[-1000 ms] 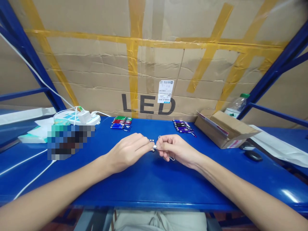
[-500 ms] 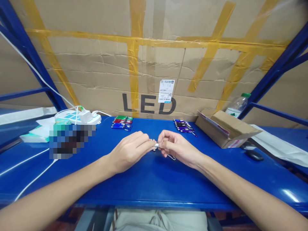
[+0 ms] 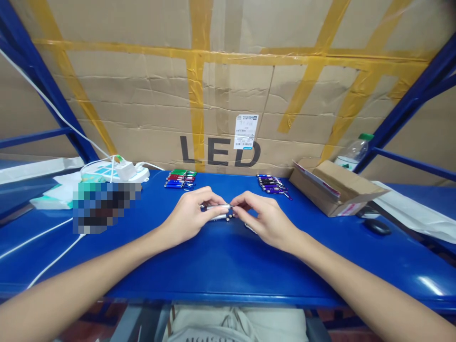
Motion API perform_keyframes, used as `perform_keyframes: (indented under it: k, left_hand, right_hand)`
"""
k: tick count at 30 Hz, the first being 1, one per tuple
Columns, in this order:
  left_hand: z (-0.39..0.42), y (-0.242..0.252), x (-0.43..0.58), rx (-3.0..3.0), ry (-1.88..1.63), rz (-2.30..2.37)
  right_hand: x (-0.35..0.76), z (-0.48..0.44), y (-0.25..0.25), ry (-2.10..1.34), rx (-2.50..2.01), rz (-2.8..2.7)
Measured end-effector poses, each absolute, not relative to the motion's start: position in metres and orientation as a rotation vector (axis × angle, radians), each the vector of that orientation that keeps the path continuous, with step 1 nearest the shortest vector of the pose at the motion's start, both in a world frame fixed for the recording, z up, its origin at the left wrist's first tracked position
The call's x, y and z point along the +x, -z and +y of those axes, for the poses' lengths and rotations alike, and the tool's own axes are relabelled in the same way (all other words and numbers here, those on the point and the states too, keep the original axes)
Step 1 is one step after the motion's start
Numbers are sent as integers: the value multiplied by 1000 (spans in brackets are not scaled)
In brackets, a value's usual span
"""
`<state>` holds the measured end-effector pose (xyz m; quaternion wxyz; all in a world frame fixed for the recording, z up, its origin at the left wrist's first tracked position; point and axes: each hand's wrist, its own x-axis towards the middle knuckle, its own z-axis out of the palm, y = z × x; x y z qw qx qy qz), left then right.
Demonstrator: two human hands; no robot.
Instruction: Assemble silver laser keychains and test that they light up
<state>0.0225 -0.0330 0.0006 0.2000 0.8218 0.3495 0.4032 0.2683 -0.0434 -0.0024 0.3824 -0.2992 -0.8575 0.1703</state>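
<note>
- A slim silver metallic tube is gripped, nearly level, between the thumb and fingers of the left hand.
- The tube's right end is pinched by the closed fingers of the right hand.
- A second silver tube and small round metallic pieces are seen just beside the first.
- A silver wire clip is partly covered by the right hand.
- On the glossy blue counter, green, red and blue tubes are laid at left, purple and black tubes at right.

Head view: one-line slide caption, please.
Left hand holding a slim silver tube, right hand at its end, over a blue table; coloured tubes behind.
</note>
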Motion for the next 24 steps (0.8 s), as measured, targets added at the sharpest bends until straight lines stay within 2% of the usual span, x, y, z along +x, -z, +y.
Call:
perform_keyframes:
  k: [5, 13, 16, 20, 24]
  left_hand:
    - [-34, 3, 24, 2315, -1151, 938]
    - [-35, 7, 17, 2722, -1234, 710]
    - [-35, 7, 16, 2819, -1248, 666]
    - [-34, 6, 17, 2865, -1258, 644]
    - [-34, 6, 18, 2826, -1221, 736]
  right_hand:
    - [270, -44, 2, -402, -777, -2231]
    - [260, -47, -3, -1166, -887, -1848]
    - [259, -44, -2, -1317, -879, -1758]
    - [260, -42, -2, -1320, -882, -1762]
    - [261, -42, -4, -1131, -918, -1895]
